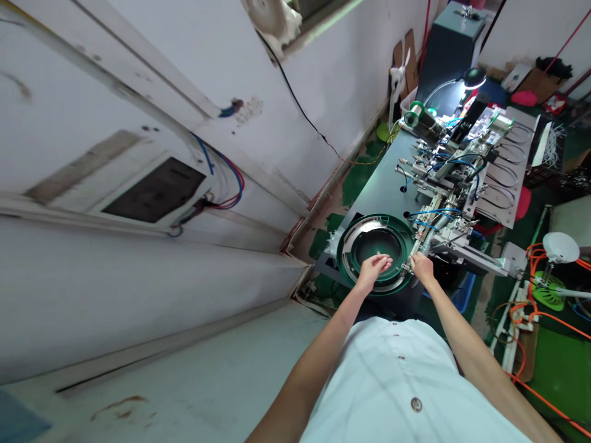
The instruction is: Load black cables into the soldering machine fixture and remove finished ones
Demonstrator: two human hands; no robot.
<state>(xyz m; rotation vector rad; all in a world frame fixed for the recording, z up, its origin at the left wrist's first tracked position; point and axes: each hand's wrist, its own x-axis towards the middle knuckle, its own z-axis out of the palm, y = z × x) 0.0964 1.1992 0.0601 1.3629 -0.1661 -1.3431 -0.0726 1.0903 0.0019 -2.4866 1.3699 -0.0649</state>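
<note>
A round green vibratory bowl feeder (341, 253) with a shiny metal inner ring stands at the near end of the machine table. My left hand (373, 271) is over the near side of the bowl, its fingers drawn together; anything between them is too small to make out. To the bowl's right, my right hand (422, 267) is closed at the near end of a narrow metal feed track (423, 231), by a small metal fitting at the rim. What its fingers grip is hidden from view.
An assembly machine (455, 166) with blue air hoses fills the grey table (373, 191). A lit lamp (474, 77) shines at the far end. Orange cables (535, 252) and a green stool top (548, 290) are at the right. A white wall (258, 154) borders the left.
</note>
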